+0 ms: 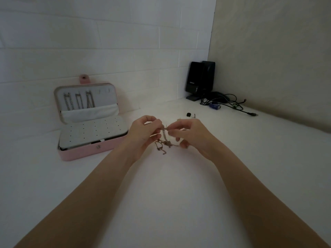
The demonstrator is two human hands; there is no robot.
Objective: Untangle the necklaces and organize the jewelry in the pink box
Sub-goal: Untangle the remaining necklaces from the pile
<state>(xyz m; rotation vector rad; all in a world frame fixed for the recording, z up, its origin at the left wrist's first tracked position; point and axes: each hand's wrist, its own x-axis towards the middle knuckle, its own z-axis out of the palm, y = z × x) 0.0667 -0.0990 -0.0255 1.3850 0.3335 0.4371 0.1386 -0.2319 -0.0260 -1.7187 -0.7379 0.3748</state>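
Partway: three chains (78,102) already hang in the lid of the open pink box (89,151) at far left, while left hand (143,135) and right hand (189,135) each pinch the tangled necklaces (163,140) above mid-worktop (161,194), knot unresolved.
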